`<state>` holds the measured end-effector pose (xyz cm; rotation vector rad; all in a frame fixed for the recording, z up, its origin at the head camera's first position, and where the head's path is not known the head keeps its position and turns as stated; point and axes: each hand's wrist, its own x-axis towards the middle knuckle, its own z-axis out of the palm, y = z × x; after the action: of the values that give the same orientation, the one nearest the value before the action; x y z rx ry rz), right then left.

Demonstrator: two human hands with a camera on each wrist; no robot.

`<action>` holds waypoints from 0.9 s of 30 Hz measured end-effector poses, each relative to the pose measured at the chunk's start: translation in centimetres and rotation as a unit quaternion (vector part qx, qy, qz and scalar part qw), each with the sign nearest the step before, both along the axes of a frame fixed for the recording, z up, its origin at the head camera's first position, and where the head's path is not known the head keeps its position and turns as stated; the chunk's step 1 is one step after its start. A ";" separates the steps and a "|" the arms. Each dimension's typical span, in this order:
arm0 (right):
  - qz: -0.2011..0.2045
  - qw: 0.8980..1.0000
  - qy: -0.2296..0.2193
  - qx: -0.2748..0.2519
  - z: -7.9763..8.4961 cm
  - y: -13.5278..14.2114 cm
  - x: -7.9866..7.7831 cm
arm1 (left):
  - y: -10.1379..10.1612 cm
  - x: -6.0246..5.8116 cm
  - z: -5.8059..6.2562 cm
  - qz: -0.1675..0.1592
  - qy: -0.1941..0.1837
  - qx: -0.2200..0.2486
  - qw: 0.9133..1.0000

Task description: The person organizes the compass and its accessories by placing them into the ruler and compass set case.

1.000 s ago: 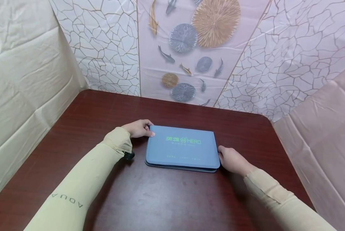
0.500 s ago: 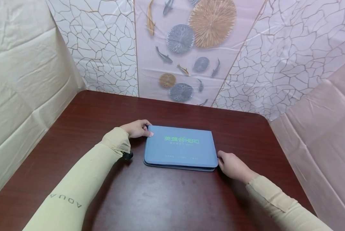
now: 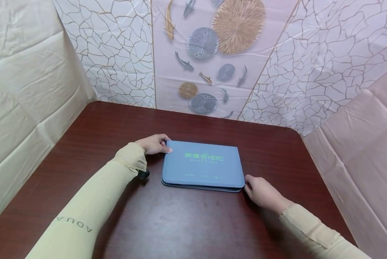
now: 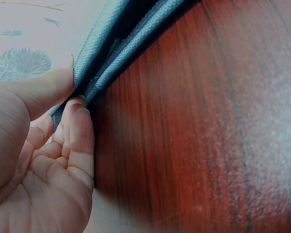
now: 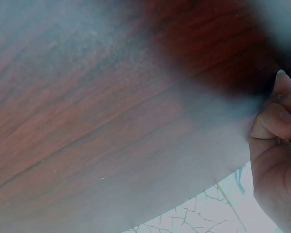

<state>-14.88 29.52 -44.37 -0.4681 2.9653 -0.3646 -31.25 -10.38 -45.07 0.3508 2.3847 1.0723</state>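
Observation:
A flat blue case [image 3: 203,165] with green "HERO" lettering lies on the table. A dark gap shows between its upper and lower covers along the near side. At the case's far left corner, my left hand [image 3: 153,144] pinches the edge. In the left wrist view, the thumb and curled fingers of that hand [image 4: 53,141] hold the two piped edges [image 4: 121,48], with a dark strip between them. My right hand [image 3: 262,192] has its fingers curled at the right edge, by the near right corner. What those fingertips pinch is hidden, also in the right wrist view [image 5: 281,131].
The dark red wooden table [image 3: 180,226] reaches back to a patterned cloth wall [image 3: 199,82]. Pale cloth walls stand on the left [image 3: 28,90] and right [image 3: 368,151]. A small black object [image 3: 143,174] sits at my left sleeve's cuff.
My right hand has slid toward me along the case's right edge, down to the near corner. My left hand keeps its pinch. The head view has shifted slightly.

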 end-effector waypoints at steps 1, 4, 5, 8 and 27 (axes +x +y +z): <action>0.000 1.000 0.002 0.001 0.0 0.0 0.1 | 0.0 0.0 0.0 0.000 -0.001 0.001 1.000; -0.001 1.000 0.008 0.004 0.0 -0.1 0.4 | 0.0 0.0 0.0 0.000 -0.002 0.002 1.000; -0.001 1.000 0.009 0.004 0.0 -0.1 0.5 | 0.0 0.1 0.1 -0.001 -0.002 0.002 1.000; -0.004 1.000 0.009 0.002 0.1 -0.1 0.9 | 0.0 0.1 0.1 -0.001 0.000 0.002 1.000; -0.001 1.000 0.010 0.000 0.2 -1.0 2.5 | 0.0 0.2 0.3 -0.003 0.000 0.007 1.000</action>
<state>-12.38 28.53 -44.22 -0.4704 2.9846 -0.3622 -31.05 -10.34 -44.81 0.3628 2.3754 1.0876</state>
